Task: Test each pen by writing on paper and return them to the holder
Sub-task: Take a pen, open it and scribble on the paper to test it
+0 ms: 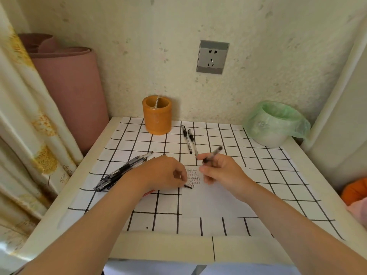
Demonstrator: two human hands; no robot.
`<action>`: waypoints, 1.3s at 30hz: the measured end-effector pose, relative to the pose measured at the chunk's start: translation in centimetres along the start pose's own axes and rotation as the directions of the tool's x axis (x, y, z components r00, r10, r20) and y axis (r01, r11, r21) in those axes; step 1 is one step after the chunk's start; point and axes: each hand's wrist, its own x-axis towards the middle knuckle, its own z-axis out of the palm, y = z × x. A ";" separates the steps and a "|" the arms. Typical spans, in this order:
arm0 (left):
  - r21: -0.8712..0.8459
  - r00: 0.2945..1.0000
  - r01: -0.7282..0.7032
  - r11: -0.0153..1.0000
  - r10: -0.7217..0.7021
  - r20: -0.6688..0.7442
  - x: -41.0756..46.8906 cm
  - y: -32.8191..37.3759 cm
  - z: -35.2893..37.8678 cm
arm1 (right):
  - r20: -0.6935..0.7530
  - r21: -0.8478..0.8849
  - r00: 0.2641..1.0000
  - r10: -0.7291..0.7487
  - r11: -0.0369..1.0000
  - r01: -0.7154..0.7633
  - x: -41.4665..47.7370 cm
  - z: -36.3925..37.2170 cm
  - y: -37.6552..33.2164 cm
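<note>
My right hand (pixel 220 171) grips a clear black-ink pen (pixel 214 153), its far end raised and pointing up to the right above a white sheet of paper (pixel 210 199) marked with rows of small written characters (pixel 193 178). My left hand (pixel 164 173) rests curled on the paper's left edge, pinching a small black pen cap (pixel 188 186). A bundle of several black pens (pixel 125 169) lies left of that hand. Two more pens (pixel 188 139) lie apart near the back. The orange cylindrical holder (pixel 156 116) stands at the back.
A black-grid white cover (pixel 258 165) lies on the small table. A white bin with a green bag (pixel 276 124) stands at the back right. A pink rolled mat (pixel 67 82) and curtain (pixel 25 116) flank the left. A wall socket (pixel 212 56) is behind.
</note>
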 end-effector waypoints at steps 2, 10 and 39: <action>0.002 1.000 -0.005 1.000 0.005 0.001 -0.1 0.0 0.0 | -0.007 -0.008 0.999 0.034 0.999 -0.034 -0.2 0.2 0.3; 0.021 0.999 -0.041 0.999 0.041 0.016 0.3 -0.2 0.5 | -0.049 -0.100 0.999 -0.007 0.995 0.002 -0.4 1.1 1.2; 0.029 0.999 -0.052 0.998 0.052 0.000 0.7 -0.2 1.0 | 0.073 -0.294 0.976 -0.204 0.931 0.216 -0.6 0.9 2.6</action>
